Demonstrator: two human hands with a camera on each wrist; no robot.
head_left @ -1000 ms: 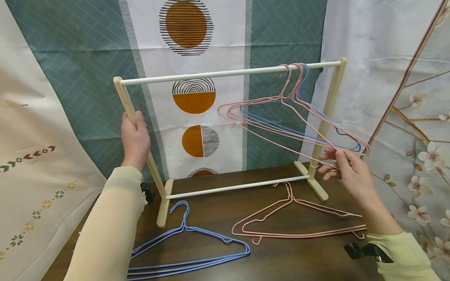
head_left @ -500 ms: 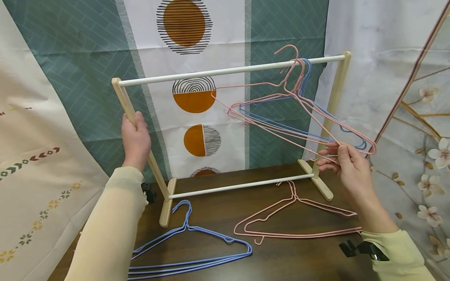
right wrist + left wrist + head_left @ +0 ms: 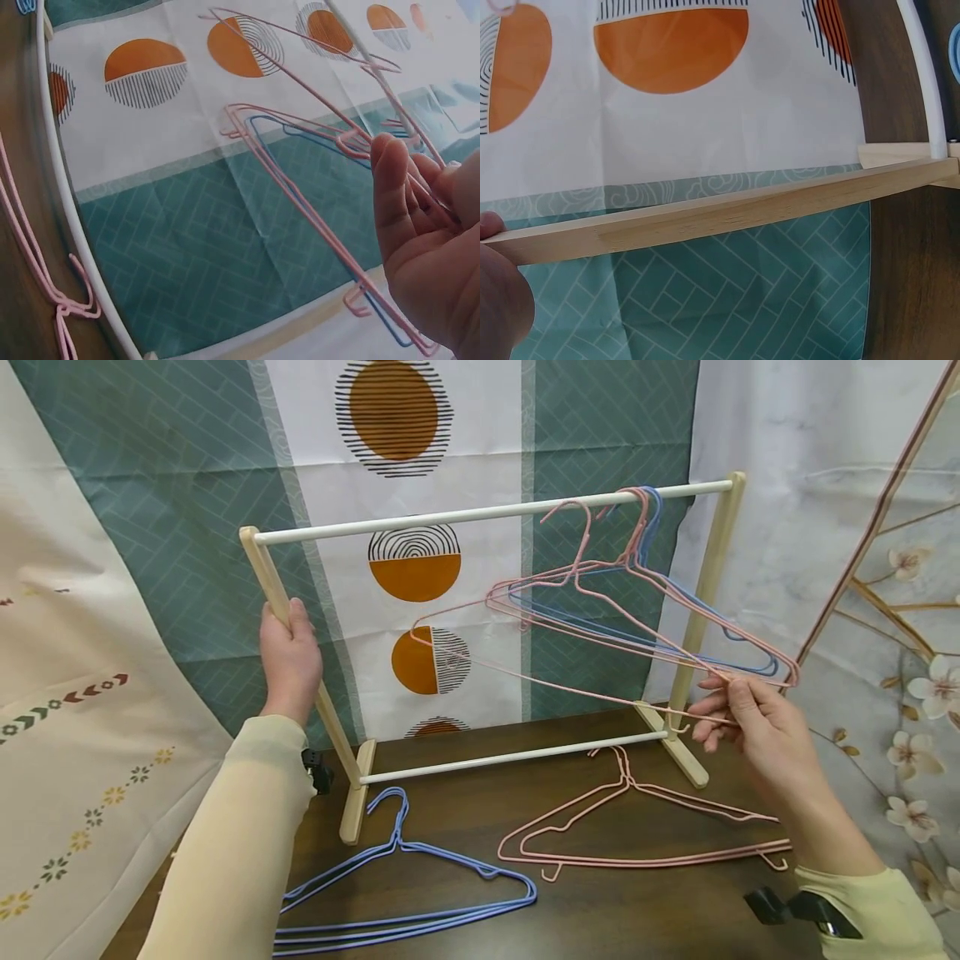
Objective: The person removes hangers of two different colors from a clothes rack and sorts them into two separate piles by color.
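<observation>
My left hand (image 3: pixel 291 656) grips the left wooden post (image 3: pixel 333 735) of a clothes rack. In the left wrist view, thumb and fingers wrap the end of that post (image 3: pixel 727 214). With the right hand (image 3: pixel 765 727) I pinch the lower right corner of a pink wire hanger (image 3: pixel 588 533). Its hook overlaps the white top bar (image 3: pixel 420 520) in the head view, left of the other hooks. Behind it, several pink hangers (image 3: pixel 643 522) and blue hangers (image 3: pixel 658 522) hang bunched near the bar's right end. The right wrist view shows the held hanger (image 3: pixel 300 71) slanting out from my fingers.
On the brown table (image 3: pixel 600 927) in front of the rack lie stacked blue hangers (image 3: pixel 465 860) at the left and pink hangers (image 3: pixel 517 827) at the right. A white lower bar (image 3: pixel 510 760) joins the rack's feet. Patterned cloth hangs behind and at both sides.
The pink hanger's hook has gone from on the bar, beside the others, to above it, then left and lower. My right hand keeps its pinch; the left stays on the post.
</observation>
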